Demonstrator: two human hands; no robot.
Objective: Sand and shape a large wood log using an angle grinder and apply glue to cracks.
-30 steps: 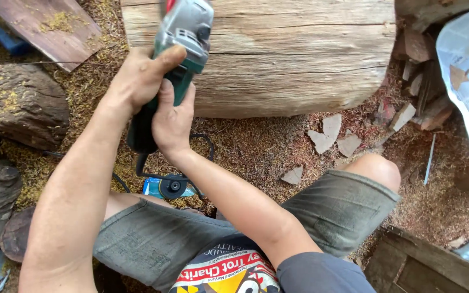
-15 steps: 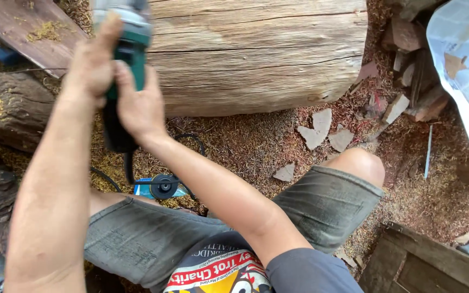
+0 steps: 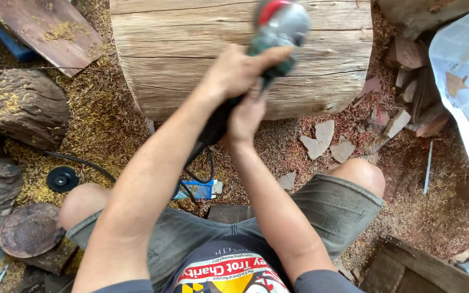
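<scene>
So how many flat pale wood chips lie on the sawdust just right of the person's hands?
4: two larger chips side by side below the log's right end, one smaller by the knee, one farther right. Sawdust may hide more.

One head cam, looking steeply down, close over lap & log (image 3: pixel 191 59).

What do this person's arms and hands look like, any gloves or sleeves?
No gloves: the left hand and right hand are bare, with no rings, watch or bands showing. Both forearms are uncovered too. Dark grey short sleeves show only at the bottom edge of the view, up at the shoulders.
</scene>
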